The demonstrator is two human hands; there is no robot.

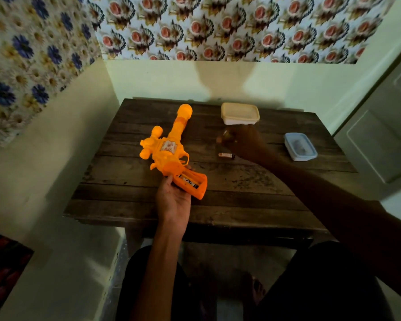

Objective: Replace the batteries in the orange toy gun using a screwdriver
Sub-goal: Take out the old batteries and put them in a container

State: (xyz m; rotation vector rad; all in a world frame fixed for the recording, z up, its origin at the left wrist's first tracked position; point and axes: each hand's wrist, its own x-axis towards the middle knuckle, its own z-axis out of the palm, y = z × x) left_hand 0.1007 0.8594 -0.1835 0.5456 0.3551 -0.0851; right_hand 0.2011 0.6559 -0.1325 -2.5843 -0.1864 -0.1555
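Observation:
The orange toy gun (169, 149) lies tilted over the wooden table (218, 181), barrel pointing away from me. My left hand (174, 198) grips its handle from below. The handle's battery compartment (190, 183) is uncovered and a battery shows inside. My right hand (243, 141) reaches forward over the table, fingers curled round something small and blurred that looks like a battery (226, 136). A loose battery (226, 155) lies on the table just below that hand. No screwdriver is visible.
A cream lidded plastic box (240, 113) stands at the table's back edge, just beyond my right hand. A clear box with a blue lid (300, 146) sits at the right. Walls close in on the left and behind; a door is at right.

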